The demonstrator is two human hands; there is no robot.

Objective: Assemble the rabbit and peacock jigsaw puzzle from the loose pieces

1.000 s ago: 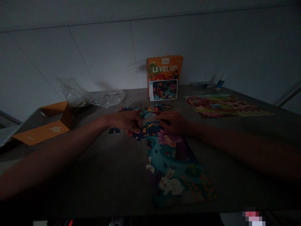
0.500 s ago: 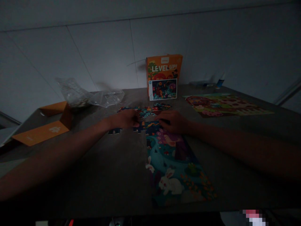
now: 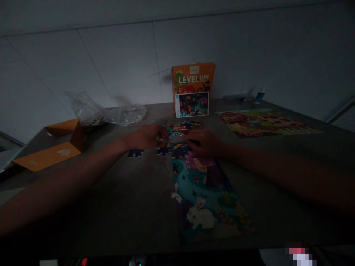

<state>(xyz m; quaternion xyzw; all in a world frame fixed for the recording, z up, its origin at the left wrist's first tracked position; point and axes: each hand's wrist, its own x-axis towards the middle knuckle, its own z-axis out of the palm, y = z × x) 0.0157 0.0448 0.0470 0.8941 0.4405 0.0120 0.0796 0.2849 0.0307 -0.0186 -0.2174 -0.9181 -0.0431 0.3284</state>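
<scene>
A partly joined jigsaw puzzle point(image 3: 199, 192) with white rabbits, a teal stream and a purple bird lies flat before me. My right hand point(image 3: 205, 143) rests at its far right edge, thumb and fingers apart, holding nothing that I can see. Beyond the puzzle's far end, my left hand point(image 3: 151, 136) has bent fingers around a small puzzle piece point(image 3: 162, 137), dim and partly covered. Loose puzzle pieces point(image 3: 175, 131) lie between and beyond both hands. A dark blue piece point(image 3: 135, 153) sits below my left wrist, and joined blue pieces point(image 3: 164, 151) stick out at the puzzle's upper left.
An orange box point(image 3: 194, 75) stands at the back with a picture card point(image 3: 192, 105) leaning on it. To the right lies a farm-scene puzzle point(image 3: 266, 123), with a small blue bottle point(image 3: 260, 96) behind. Left are an open orange box point(image 3: 50, 155) and clear plastic bags point(image 3: 124, 114).
My left hand has shifted slightly up and away from the joined puzzle, toward the loose pieces, uncovering more of the blue pieces below. My right hand has stayed in place.
</scene>
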